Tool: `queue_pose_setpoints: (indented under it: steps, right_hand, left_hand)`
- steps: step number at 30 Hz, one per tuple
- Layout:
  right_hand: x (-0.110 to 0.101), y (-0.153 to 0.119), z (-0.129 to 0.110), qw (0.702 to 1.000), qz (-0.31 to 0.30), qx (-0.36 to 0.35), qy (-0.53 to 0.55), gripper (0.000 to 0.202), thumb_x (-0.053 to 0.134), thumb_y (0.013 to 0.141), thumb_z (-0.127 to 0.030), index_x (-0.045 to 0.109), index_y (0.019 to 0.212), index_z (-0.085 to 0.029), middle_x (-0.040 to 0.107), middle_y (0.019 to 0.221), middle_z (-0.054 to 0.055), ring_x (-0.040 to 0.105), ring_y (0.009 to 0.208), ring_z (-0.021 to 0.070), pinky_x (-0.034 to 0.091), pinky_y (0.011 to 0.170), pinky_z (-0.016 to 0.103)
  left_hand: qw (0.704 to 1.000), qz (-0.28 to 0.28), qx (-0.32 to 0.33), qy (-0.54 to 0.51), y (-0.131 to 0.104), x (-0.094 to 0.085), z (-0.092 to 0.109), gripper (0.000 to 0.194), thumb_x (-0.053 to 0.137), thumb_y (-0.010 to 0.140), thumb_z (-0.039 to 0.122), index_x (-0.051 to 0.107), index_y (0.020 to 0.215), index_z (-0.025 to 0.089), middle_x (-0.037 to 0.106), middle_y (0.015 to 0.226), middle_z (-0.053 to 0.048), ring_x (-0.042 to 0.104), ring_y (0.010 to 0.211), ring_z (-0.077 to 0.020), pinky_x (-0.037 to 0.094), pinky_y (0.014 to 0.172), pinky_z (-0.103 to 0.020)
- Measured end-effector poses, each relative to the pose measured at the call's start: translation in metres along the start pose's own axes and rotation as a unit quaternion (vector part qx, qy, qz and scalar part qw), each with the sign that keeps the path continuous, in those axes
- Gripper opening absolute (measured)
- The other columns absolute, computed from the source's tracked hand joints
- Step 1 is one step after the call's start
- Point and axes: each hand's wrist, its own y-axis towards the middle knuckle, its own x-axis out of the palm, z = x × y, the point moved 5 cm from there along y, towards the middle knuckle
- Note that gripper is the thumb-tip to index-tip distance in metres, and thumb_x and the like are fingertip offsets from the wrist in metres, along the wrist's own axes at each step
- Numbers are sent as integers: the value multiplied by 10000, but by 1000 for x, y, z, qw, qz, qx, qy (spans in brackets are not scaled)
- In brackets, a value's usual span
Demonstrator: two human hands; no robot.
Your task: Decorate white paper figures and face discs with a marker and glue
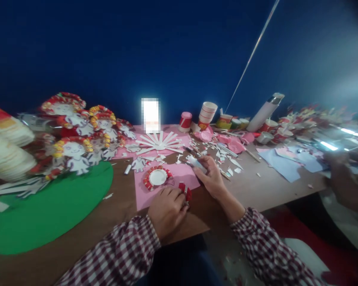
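Note:
My left hand is closed at the near edge of the pink paper, its fingers curled on a small red object with a white mark that I cannot identify. My right hand grips a small white tube-like item between thumb and fingers; what it is exactly is unclear. Ahead of my left hand, on the pink paper, lies a paper-cup ring with red-and-white folded edges and a white round middle. Beyond it, white paper strips fan out like a star.
Paper-cup figures with drawn faces stand left by a green round sheet. Paper scraps litter the tabletop. At the back are stacked cups and a red cup. Another person's arm is at right.

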Motion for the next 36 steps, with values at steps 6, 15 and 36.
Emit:
queue_pose_setpoints:
  steps: [6, 15, 36]
  right_hand:
    - [-37, 3, 7, 958, 30, -42, -282, 309, 507, 839, -293, 574, 1116, -172, 664, 985, 75, 605, 912, 222, 462, 832, 357]
    - [-79, 5, 22, 871, 63, 16, -487, 347, 464, 872, -300, 596, 1166, -172, 627, 1096, 109, 528, 1012, 256, 395, 863, 355]
    - [-83, 7, 30, 838, 81, 58, -536, 358, 433, 858, -251, 616, 1149, -151, 629, 1136, 125, 543, 1011, 258, 354, 883, 359]
  left_hand:
    - [1000, 20, 14, -4, -1, -2, 2, 246, 499, 879, 245, 583, 1090, 152, 614, 1094, -103, 553, 974, -239, 483, 804, -401]
    - [999, 40, 10, -32, -5, -7, 1, 220, 497, 876, 203, 578, 1074, 152, 597, 1069, -100, 549, 988, -209, 473, 864, -367]
    - [986, 78, -145, 5, -15, -9, 5, 242, 590, 821, 320, 644, 1007, 174, 638, 990, -79, 575, 931, -226, 464, 849, -399]
